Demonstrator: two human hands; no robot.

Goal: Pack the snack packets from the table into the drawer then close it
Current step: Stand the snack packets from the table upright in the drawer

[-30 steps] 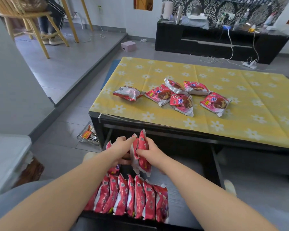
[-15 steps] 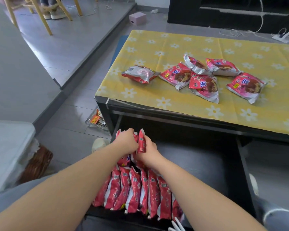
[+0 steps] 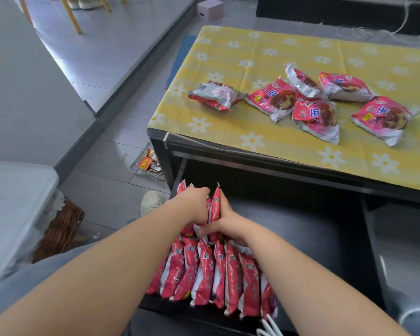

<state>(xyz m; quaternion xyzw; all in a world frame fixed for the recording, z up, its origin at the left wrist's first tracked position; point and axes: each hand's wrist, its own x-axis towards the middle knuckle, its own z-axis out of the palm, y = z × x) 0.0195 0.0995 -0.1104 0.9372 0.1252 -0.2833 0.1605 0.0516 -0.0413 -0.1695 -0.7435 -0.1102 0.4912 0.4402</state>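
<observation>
Head view: yellow flowered tablecloth (image 3: 264, 57); grey tiled floor (image 3: 112, 40).

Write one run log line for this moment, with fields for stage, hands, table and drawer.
stage: packing | hands: left hand and right hand stand packet upright | table: six packets | drawer: open

Both hands sank lower into the open drawer (image 3: 301, 238) than they had been a second before. The upright packet (image 3: 215, 202) that the right hand (image 3: 224, 223) had held up clear of the row came down until its lower end sat among the packets behind the standing row (image 3: 211, 270). The left hand (image 3: 195, 202) closed in over the packets beside it, pressing them, where earlier it had only pinched at the packet's edge.
</observation>
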